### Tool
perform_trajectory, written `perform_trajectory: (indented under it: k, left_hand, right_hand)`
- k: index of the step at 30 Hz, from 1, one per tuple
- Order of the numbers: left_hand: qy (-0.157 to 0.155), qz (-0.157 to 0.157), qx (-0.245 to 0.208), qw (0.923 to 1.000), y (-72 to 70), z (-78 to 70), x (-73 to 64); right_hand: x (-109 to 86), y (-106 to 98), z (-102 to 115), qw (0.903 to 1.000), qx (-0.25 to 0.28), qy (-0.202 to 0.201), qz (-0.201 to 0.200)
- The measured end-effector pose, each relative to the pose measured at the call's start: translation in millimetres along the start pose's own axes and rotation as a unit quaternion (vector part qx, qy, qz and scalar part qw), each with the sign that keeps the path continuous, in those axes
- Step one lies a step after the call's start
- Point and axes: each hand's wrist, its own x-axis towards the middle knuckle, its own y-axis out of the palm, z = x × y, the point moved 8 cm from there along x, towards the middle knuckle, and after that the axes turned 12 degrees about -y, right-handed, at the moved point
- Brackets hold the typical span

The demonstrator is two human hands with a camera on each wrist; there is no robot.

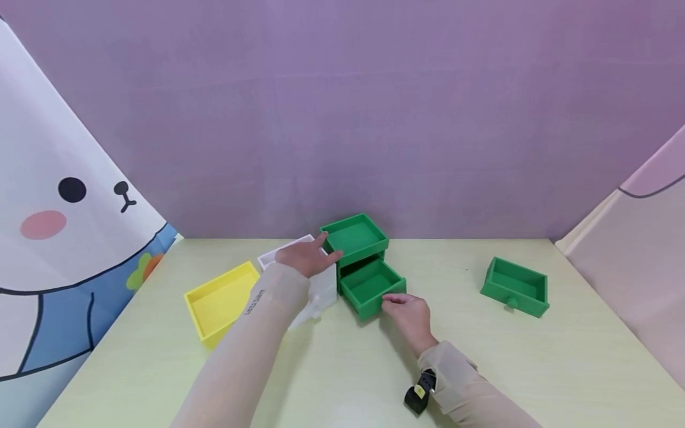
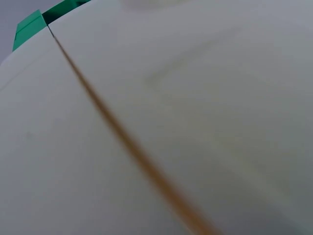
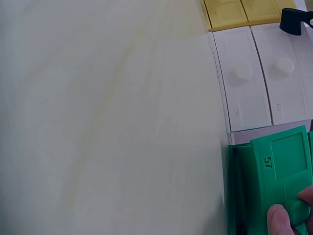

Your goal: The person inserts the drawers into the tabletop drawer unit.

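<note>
My right hand (image 1: 412,318) holds the front of a green drawer (image 1: 371,285) that is pulled partway out of a small green cabinet (image 1: 355,235). In the right wrist view, thumb and finger pinch the round knob (image 3: 297,211) on its front, marked 57. My left hand (image 1: 305,257) reaches over a white cabinet (image 1: 323,288), its fingers spread and touching the green cabinet's left side. The green cabinet has a shallow tray top, with a dark gap above the pulled drawer. A green part (image 2: 30,29) shows at the left wrist view's corner.
Another green drawer (image 1: 516,285) lies apart on the pale table (image 1: 455,368), at the right, its knob facing me. A yellow cabinet (image 1: 222,300) stands to the left, partly behind my left sleeve. Purple cloth (image 1: 374,119) hangs close behind the cabinets.
</note>
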Motion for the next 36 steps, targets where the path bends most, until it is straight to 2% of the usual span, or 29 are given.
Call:
perform_trajectory:
  k: [22,29,36]
  left_hand:
    - [0.001,0.016,-0.001,0.9999,0.9,0.6,-0.1]
    - [0.007,0.002,-0.007,0.9999,-4.8,-1.7,-4.0]
    - [0.004,0.008,-0.005,0.9999,-4.7,-0.6,-6.6]
  right_hand:
    - [-4.9,0.6,1.3,0.9999,0.006,0.007,-0.013]
    - [-4.4,-0.3,1.5,0.9998,0.006,0.006,-0.017]
    - [-4.6,0.8,0.9,0.9999,0.009,0.006,-0.011]
